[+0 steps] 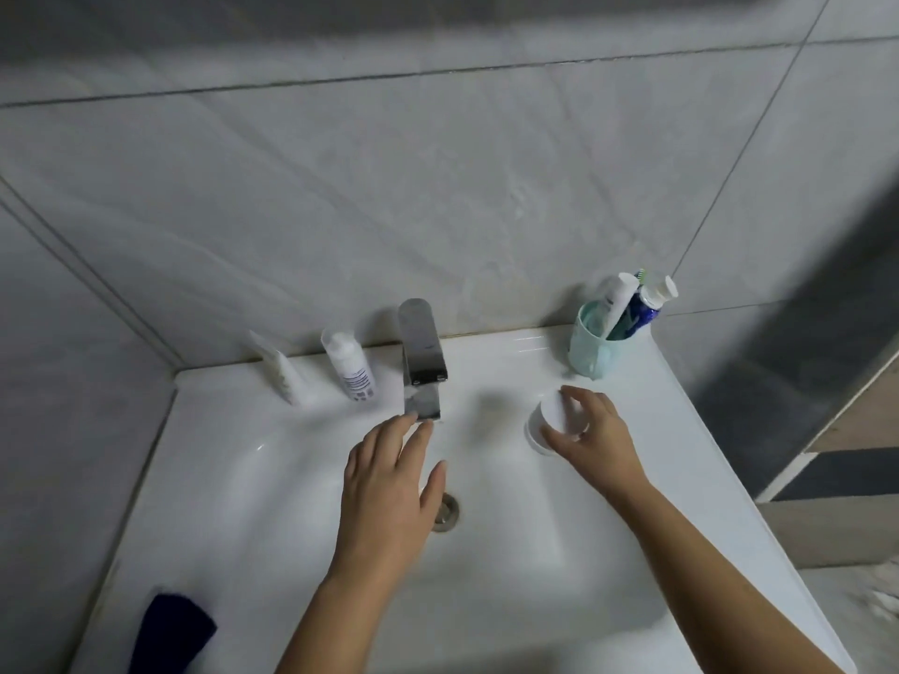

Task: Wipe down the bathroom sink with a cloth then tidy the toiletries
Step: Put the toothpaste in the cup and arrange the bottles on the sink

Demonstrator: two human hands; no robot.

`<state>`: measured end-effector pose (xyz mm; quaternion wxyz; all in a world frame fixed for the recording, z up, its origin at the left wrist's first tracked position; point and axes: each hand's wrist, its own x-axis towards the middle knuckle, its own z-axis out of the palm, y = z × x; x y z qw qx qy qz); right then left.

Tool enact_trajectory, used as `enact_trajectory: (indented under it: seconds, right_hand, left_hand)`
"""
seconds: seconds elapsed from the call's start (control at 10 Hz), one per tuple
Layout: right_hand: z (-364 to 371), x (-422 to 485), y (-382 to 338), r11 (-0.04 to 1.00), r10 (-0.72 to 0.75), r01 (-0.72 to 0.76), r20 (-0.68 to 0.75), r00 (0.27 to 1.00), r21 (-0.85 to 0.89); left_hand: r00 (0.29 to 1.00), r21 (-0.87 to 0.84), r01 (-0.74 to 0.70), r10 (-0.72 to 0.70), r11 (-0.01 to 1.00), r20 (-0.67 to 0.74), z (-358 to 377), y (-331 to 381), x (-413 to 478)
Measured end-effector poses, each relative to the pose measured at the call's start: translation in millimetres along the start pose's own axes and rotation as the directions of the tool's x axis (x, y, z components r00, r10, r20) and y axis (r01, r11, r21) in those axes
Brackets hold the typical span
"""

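Two hands over sink (204,479): my right hand (591,432) grips white cup (552,423) from above, my left hand (389,474) open, fingertips at faucet (422,362). Dark cloth (170,632) near-left of it.

Dim, cool light falls from above me; soft glare streaks the white sink (691,430), the faucet (422,355) gleams, dark shadow fills the right edge, and everything looks slightly blurred.

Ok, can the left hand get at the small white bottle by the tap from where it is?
Probably yes. The left hand is open and empty near the faucet spout, and the white bottle stands upright just left of the faucet with bare sink ledge around it. Nothing blocks the path.
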<state>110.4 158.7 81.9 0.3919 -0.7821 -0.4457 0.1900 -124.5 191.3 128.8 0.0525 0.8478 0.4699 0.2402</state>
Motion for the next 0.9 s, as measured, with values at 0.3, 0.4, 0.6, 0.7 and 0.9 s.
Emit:
enact_trajectory:
  seconds: [0.3,0.4,0.6,0.7,0.9]
  right_hand:
    - [55.5,90.2,-5.1,1.0,-0.009,0.009,0.029,1.0,0.006]
    - [68.9,115.5,4.2,0.999,-0.036,0.037,0.049,0.998,-0.026]
    - [86.4,140.8,19.6,0.997,-0.052,0.056,0.082,0.995,-0.053]
    - [89.9,141.7,20.5,0.996,-0.05,0.055,0.077,0.996,-0.063]
    - [92.4,134.7,22.5,0.997,-0.028,0.035,0.108,0.994,-0.067]
  left_hand:
    - [0.998,-0.018,0.04,-0.041,0.999,-0.041,3.0,-31.8,50.8]
    - [0.996,-0.005,0.076,-0.077,0.997,-0.04,3.0,-31.2,62.2]
    - [0.988,-0.03,0.149,-0.15,0.988,-0.034,11.3,-28.3,71.7]
    - [0.986,-0.032,0.162,-0.163,0.986,-0.025,13.7,-26.8,73.6]
    - [0.987,-0.048,0.153,-0.155,0.987,-0.033,16.7,-25.6,75.1]
